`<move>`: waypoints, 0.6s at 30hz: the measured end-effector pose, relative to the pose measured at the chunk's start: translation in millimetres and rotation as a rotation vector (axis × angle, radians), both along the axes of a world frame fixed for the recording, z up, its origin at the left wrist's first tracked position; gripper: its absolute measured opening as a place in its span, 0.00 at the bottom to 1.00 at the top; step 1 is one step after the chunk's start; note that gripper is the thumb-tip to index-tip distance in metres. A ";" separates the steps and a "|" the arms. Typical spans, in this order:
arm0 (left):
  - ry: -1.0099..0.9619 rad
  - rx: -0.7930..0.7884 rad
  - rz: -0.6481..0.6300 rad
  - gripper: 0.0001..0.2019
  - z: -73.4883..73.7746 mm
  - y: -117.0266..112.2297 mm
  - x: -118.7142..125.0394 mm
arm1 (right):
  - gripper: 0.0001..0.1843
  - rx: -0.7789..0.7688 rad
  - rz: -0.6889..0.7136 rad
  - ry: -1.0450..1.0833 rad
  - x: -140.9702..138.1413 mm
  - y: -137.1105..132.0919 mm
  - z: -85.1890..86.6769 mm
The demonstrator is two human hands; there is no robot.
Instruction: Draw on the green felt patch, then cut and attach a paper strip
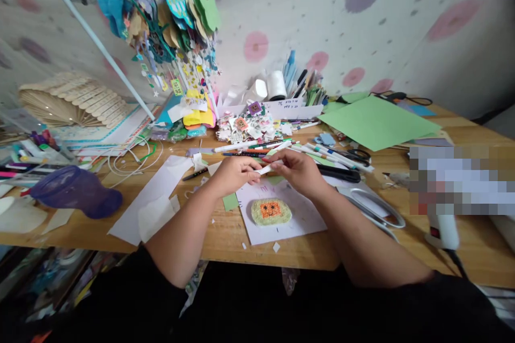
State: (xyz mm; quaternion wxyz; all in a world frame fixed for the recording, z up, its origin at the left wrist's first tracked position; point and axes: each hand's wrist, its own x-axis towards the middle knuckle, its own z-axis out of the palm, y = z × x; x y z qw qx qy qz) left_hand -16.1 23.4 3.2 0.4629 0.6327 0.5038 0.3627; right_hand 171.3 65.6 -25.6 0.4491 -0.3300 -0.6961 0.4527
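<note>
Between my two hands is a small white strip (265,170), perhaps paper, held above the desk. My left hand (238,174) pinches its left end with thumb and fingers. At the other end, my right hand (295,170) pinches it too, its fingers curled over the top. Just below them lies a white sheet (308,217) with faint pink marks. On that sheet rests a pale green crocheted piece (271,213) with an orange square face on it. A small green paper piece (230,202) sits beside the sheet's left edge.
Pens and markers (333,155) lie behind my hands, with black scissors (356,156) at right. Green card (380,120) covers the back right. A hot glue gun (442,230) stands far right, a coiled white cable (378,209) nearer. At left are a purple container (76,191) and paper sheets (155,195).
</note>
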 end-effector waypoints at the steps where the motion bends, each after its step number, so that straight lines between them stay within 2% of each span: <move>1: 0.004 0.006 -0.024 0.07 0.3 -0.6 0.1 | 0.08 0.006 0.010 -0.005 -0.7 -1.2 0.1; 5: 0.054 0.131 -0.077 0.17 0.4 -2.8 2.9 | 0.08 0.030 0.065 -0.005 -6.6 -9.7 3.8; 10: 0.097 0.122 0.033 0.09 -3.1 -2.1 6.1 | 0.07 0.059 0.048 0.009 -14.3 -14.7 3.8; 15: 0.086 0.095 0.039 0.06 0.3 1.0 -2.0 | 0.09 0.004 -0.012 0.018 -14.3 -9.2 -3.2; 18: 0.018 0.088 0.067 0.06 5.6 1.2 -6.4 | 0.06 -0.058 -0.042 0.054 -12.4 -10.6 1.2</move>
